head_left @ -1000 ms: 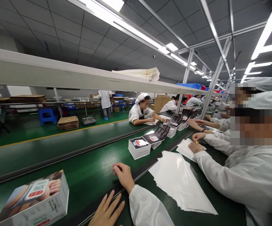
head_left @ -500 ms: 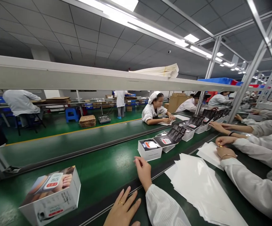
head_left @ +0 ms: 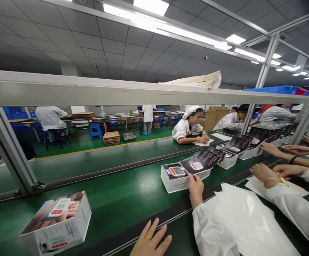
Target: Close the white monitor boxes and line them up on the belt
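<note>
My left hand (head_left: 152, 237) hovers low at the near edge of the green belt, or rests there, with its fingers spread and a ring on one finger. Farther right, my right hand (head_left: 196, 188) has its thumb and fingertips closed at the near edge of an open white box (head_left: 172, 185). A wrist blood pressure monitor (head_left: 176, 171) with a grey screen and red marking lies in that box. Against its right side is another box with a black printed panel (head_left: 195, 164) and a raised dark flap. Where the fingers meet the box is partly hidden.
A closed printed box (head_left: 57, 222) sits on the belt at left. White sheets (head_left: 246, 217) lie beside my right sleeve. Several more open boxes (head_left: 228, 160) continue right. Co-workers' hands (head_left: 268, 174) work at right; another person leans opposite. A shelf (head_left: 103, 93) crosses above.
My right hand has reached forward and right from above the belt to the open box. My left hand stays spread. The view has turned left.
</note>
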`<action>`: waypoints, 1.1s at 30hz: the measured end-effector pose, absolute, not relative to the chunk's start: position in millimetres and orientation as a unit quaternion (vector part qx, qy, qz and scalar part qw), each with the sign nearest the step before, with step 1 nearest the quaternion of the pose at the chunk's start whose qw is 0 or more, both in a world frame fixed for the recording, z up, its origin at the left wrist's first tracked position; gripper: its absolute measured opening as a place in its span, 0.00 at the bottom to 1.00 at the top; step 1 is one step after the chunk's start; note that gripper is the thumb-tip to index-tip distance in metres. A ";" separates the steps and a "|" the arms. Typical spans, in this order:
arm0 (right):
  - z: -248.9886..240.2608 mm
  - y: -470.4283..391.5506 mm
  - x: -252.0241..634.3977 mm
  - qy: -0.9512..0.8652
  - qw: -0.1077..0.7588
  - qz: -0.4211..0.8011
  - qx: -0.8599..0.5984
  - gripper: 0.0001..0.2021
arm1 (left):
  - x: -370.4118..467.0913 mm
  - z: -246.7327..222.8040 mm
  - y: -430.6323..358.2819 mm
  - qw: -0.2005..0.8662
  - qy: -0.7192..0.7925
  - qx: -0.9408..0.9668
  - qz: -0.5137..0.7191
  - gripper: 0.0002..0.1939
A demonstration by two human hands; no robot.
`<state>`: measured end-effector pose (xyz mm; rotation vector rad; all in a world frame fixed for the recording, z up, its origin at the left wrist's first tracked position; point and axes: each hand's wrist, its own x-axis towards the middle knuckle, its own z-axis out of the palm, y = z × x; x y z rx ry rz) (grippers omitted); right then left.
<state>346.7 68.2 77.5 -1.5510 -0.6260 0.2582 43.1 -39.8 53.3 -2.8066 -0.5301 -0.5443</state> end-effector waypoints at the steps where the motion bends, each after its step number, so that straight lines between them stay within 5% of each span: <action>1: 76.5 68.0 343.6 -0.284 0.670 0.120 -0.675 0.21 | 41.8 58.0 -42.6 0.102 -0.182 -0.962 -0.176 0.34; 6: 75.5 60.5 330.6 -0.347 0.698 0.183 -0.599 0.28 | 43.8 109.6 -50.3 0.004 -0.258 -0.945 -0.199 0.25; 12: 86.0 47.1 312.7 -0.490 0.641 0.286 -0.517 0.25 | 79.4 181.9 14.0 0.023 -0.329 -0.895 -0.300 0.30; 20: 91.4 41.7 294.2 -0.506 0.579 0.269 -0.580 0.27 | 88.3 123.9 56.4 -0.147 -0.449 -0.851 -0.231 0.47; 23: 87.3 47.3 290.0 -0.490 0.615 0.273 -0.554 0.30 | 73.7 119.9 38.5 -0.114 -0.431 -0.863 -0.237 0.52; 27: 84.2 53.5 272.0 -0.454 0.663 0.372 -0.465 0.33 | 58.9 170.9 28.7 0.062 -0.366 -0.906 -0.205 0.53; 33: 81.3 52.2 243.3 -0.503 0.573 0.410 -0.500 0.33 | 39.0 242.4 36.1 0.070 -0.340 -0.936 -0.062 0.54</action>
